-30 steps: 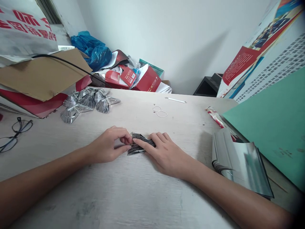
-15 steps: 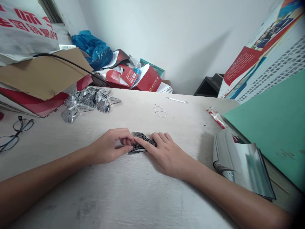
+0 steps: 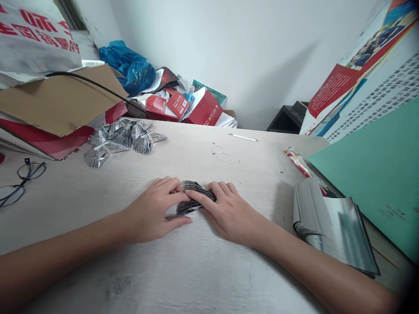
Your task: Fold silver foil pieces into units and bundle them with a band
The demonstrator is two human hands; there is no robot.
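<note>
A pleated strip of silvery foil paper (image 3: 190,206) lies on the table in front of me, its many folds pressed together in a stack. My right hand (image 3: 232,213) grips its right end, the index finger laid across the top of the pleats. At the left end, my left hand (image 3: 157,209) is spread, with its index fingertip touching the folds and the thumb apart from them, low on the near side. Part of the strip is hidden under the right fingers. Further back on the left sit several folded silver foil fans (image 3: 122,137).
Two thin white rings (image 3: 224,156) and a short white strip (image 3: 244,138) lie beyond my hands. Eyeglasses (image 3: 19,187) are at the left edge, near a cardboard box (image 3: 65,102). On the right are a stack of silvery sheets (image 3: 330,218) and a green board (image 3: 376,174).
My left hand has gone from a pinch at the strip's left end to a spread pose, its thumb moved nearer to me and away from the folds. The right hand stays put.
</note>
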